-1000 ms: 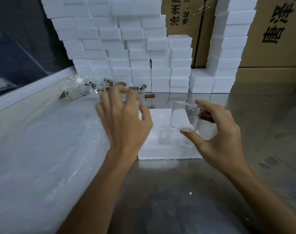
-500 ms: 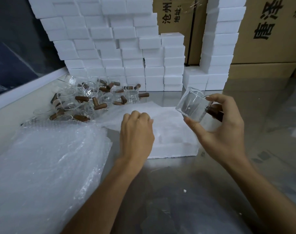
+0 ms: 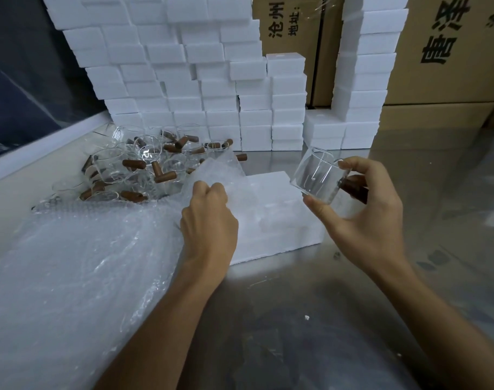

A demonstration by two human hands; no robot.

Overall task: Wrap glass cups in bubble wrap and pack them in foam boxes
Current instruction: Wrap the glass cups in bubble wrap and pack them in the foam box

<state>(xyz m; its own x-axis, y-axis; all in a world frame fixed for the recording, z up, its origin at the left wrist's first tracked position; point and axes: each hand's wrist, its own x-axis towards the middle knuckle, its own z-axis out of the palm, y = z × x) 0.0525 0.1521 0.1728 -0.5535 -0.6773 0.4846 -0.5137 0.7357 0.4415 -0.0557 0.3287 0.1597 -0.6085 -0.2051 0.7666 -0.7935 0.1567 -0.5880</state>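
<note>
- The steel tabletop fills the near and right part of the view, with small white crumbs on it
- A wall of stacked white foam boxes stands at the far side, with a narrower foam column to its right, both in front of brown cartons printed with black characters
- A pile of bubble wrap covers the near left of the tabletop
- An open foam box lies in the middle, between the two hands
- A heap of clear glass cups with brown handles sits at the far left, just beyond the bubble wrap
- The left hand, fingers curled into a fist, pinches one sheet of bubble wrap and holds it up over the left end of the open foam box
- The right hand holds a glass cup tilted in the air above the right end of that box, thumb under its base, fingers round its brown handle
</note>
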